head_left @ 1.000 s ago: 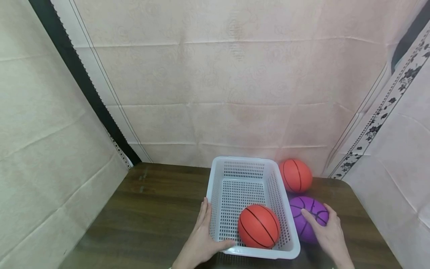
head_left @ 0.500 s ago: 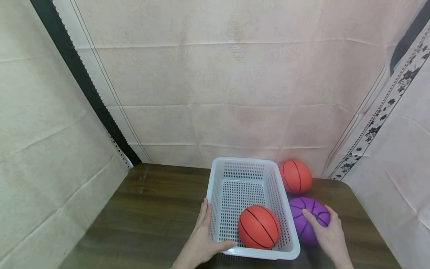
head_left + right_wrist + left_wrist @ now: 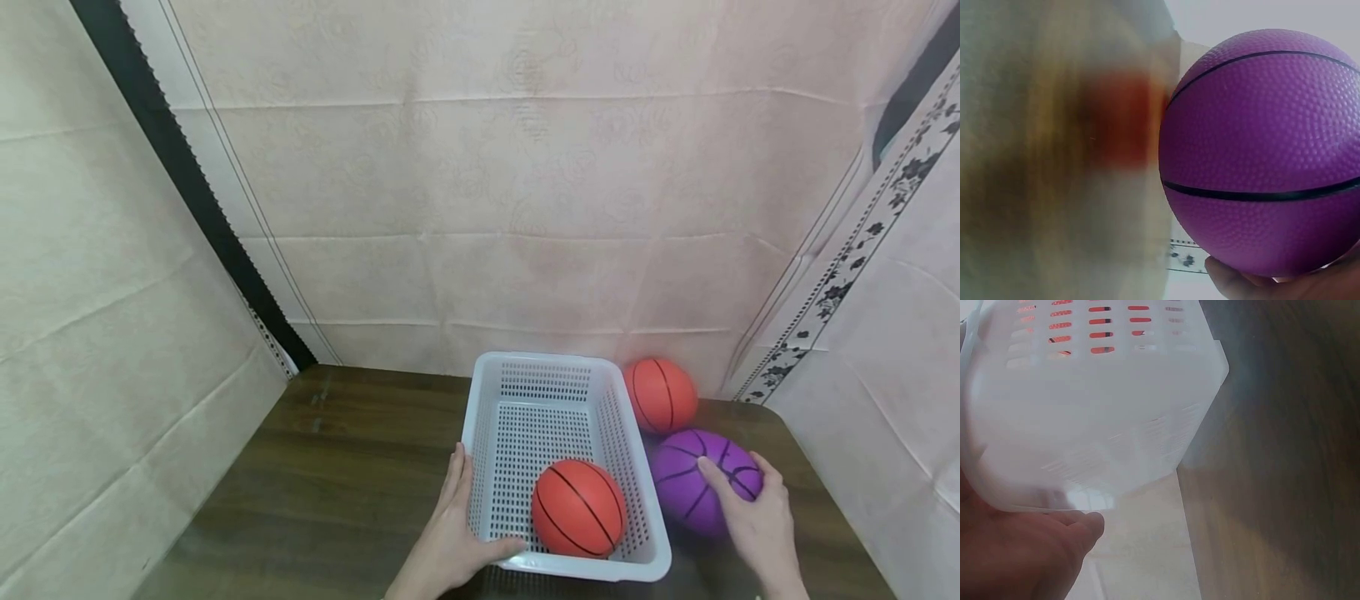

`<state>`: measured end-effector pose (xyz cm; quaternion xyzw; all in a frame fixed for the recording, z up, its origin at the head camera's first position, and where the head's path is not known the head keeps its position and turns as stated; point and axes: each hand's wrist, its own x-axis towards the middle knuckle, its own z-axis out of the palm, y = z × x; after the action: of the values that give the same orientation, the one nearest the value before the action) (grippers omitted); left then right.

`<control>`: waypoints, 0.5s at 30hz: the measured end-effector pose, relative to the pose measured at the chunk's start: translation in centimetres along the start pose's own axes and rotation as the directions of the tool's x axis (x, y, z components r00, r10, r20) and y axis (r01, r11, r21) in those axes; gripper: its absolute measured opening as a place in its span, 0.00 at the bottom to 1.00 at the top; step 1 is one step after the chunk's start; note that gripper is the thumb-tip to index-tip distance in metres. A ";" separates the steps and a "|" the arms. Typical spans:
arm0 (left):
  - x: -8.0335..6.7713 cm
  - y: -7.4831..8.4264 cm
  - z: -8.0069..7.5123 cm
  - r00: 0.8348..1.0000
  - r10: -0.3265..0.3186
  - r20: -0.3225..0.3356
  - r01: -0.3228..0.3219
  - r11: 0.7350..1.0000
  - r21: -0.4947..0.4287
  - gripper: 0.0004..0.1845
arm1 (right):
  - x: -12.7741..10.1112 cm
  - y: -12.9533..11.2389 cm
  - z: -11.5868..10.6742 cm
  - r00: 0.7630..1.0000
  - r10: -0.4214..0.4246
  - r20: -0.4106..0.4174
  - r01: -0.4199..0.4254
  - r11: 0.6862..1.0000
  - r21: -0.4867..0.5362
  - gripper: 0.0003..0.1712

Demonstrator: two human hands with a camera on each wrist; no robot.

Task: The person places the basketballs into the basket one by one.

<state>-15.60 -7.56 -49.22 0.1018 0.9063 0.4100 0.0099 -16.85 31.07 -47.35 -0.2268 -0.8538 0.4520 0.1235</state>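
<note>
Right hand [image 3: 759,518] around purple ball [image 3: 690,487]

Small purple basketball [image 3: 692,493] in person's right hand [image 3: 759,521]. Round, bumpy skin, thin black lines. Thumb over top, fingers round right side. Ball just right of basket, by its near half. White plastic basket [image 3: 543,421], longer than wide, full of little slots. Sits on brown table [image 3: 360,475], open side up, turned a little. Left hand [image 3: 459,533] rests on its near left corner: thumb on near rim, fingers straight along left side.
</note>
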 end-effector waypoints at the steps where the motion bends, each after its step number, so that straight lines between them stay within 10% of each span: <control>1: 0.0 0.0 0.0 1.000 0.000 0.000 0.000 1.000 0.000 0.71 | 0.0 -0.2 -0.1 1.000 -0.006 -0.011 0.006 1.000 -0.004 0.58; 15: 0.0 0.2 -0.1 1.000 -0.020 0.000 0.020 1.000 -0.016 0.71 | 0.5 -3.8 -1.4 0.988 -0.139 -0.066 0.137 0.990 -0.025 0.58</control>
<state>-15.53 -7.49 -49.01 0.0929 0.9040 0.4171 0.0146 -17.72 30.44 -43.47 -0.1837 -0.8674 0.4256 0.1810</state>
